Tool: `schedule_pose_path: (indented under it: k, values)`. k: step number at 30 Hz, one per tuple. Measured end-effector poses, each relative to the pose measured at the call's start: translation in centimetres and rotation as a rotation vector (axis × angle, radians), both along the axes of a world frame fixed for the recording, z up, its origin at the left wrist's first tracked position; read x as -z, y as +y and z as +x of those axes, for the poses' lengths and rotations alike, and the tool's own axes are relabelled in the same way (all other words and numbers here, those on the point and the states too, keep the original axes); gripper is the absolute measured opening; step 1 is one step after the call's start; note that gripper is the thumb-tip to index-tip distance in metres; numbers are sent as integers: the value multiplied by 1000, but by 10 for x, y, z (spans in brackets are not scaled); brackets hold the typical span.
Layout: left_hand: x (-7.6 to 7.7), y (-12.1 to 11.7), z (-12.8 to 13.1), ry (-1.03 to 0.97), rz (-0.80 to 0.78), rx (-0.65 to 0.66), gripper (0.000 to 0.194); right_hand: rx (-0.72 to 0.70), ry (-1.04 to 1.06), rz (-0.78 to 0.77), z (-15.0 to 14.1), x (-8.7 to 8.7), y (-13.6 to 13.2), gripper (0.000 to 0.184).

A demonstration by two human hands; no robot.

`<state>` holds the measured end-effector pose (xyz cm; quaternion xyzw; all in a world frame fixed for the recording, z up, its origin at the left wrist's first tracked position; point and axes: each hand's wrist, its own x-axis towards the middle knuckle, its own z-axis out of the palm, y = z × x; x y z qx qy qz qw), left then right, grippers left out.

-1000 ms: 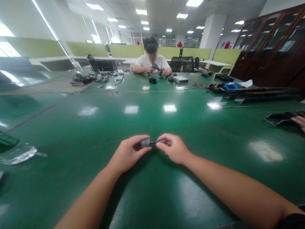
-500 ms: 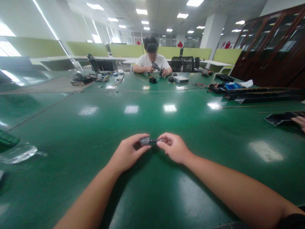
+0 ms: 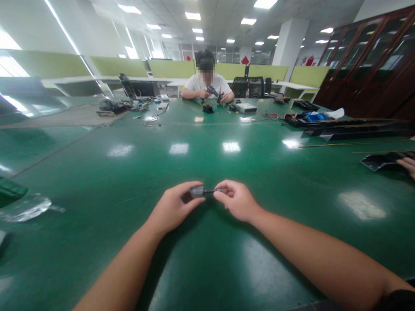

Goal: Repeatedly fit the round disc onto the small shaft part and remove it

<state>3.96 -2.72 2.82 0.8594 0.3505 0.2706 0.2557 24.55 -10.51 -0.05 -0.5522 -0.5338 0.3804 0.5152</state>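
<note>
My left hand point(image 3: 177, 206) is closed around a short grey cylinder point(image 3: 196, 191), its thumb below and fingers above. A thin dark rod point(image 3: 208, 191) runs from the cylinder's right end across to my right hand point(image 3: 239, 201). There my thumb and fingers pinch the rod's far end, which is partly covered. Both hands are just over the green tabletop point(image 3: 201, 166), the rod lying about level between them. What the cylinder belongs to I cannot make out, as my left palm hides its other end.
Across the table a person point(image 3: 209, 84) holds a power drill point(image 3: 212, 90) near a dark part. Black metal profiles point(image 3: 356, 128) and thin rods lie at right, beside another person's hand point(image 3: 407, 166). A clear plastic object point(image 3: 27, 208) is at left; electronics clutter point(image 3: 113, 106) lies far left.
</note>
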Motion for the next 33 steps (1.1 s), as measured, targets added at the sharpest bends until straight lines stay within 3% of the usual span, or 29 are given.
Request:
schedule_pose_path:
  k: [7, 12, 21, 25, 33]
  values:
    - [-1, 2, -2, 10, -2, -10, 43, 20, -11, 7, 1, 0, 0, 19]
    - [-2, 5, -2, -2, 1, -26, 41, 43, 94, -12, 2, -2, 1, 19]
    - [-8, 14, -9, -114, 169, -281, 43, 28, 156, -31, 0, -2, 2, 18]
    - [-7, 15, -9, -211, 34, -339, 47, 15, 142, -28, 0, -1, 2, 17]
    - [0, 14, -7, -299, -166, -262, 48, 9, 132, -39, -2, -4, 1, 16]
